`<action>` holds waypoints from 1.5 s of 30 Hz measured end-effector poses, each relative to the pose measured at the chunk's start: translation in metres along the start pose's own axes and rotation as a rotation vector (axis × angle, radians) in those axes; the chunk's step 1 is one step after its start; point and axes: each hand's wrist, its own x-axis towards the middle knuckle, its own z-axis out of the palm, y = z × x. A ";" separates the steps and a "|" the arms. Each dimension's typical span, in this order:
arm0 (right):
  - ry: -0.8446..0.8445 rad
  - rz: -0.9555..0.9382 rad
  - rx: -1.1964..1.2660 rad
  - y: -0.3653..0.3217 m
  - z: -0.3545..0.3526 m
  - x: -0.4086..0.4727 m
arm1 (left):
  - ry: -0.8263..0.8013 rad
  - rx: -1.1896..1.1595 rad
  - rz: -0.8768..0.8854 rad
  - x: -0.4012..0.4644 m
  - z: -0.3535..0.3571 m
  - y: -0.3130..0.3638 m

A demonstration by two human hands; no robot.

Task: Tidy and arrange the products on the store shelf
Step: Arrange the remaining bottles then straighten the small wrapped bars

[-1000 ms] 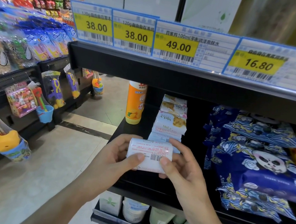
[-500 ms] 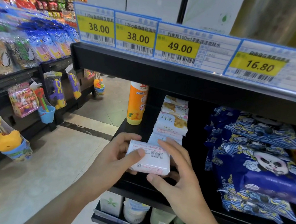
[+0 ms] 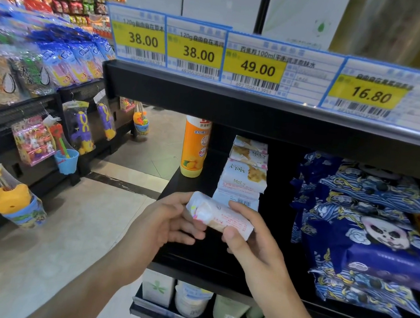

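Hands hold one small white packet [image 3: 218, 216] in front of a dark store shelf [image 3: 213, 273], just above its front edge; the packet lies tilted, its left end higher and nearer the camera, its right end lower. Left hand [image 3: 166, 223] curls round the crimped left end, fingers behind and below, thumb on the near side; right hand [image 3: 253, 244] pinches the right end, thumb on the near face, index finger along the top edge; the packet spans the gap between both hands. Just behind it on the shelf stands a row of similar white packets [image 3: 244, 175] running toward the back; an orange bottle [image 3: 194, 148] stands upright to their left, near the shelf's end; blue panda-printed bags [image 3: 371, 237] lie piled to the right, well apart from the hands. Yellow price tags [image 3: 255, 66] line the shelf edge above, reading 38.00, 38.00, 49.00 and 16.80.
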 end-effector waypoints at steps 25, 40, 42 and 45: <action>0.006 -0.080 -0.317 0.001 0.007 0.000 | 0.012 0.099 0.051 -0.002 -0.001 -0.002; 0.046 -0.260 -0.915 -0.024 0.068 0.038 | 0.328 1.030 0.452 -0.027 -0.021 0.019; 0.017 -0.276 -0.912 -0.022 0.065 0.036 | 0.231 1.097 0.436 -0.026 -0.017 0.017; 0.024 -0.313 -0.851 -0.022 0.045 0.029 | 0.198 1.216 0.459 -0.025 -0.013 0.011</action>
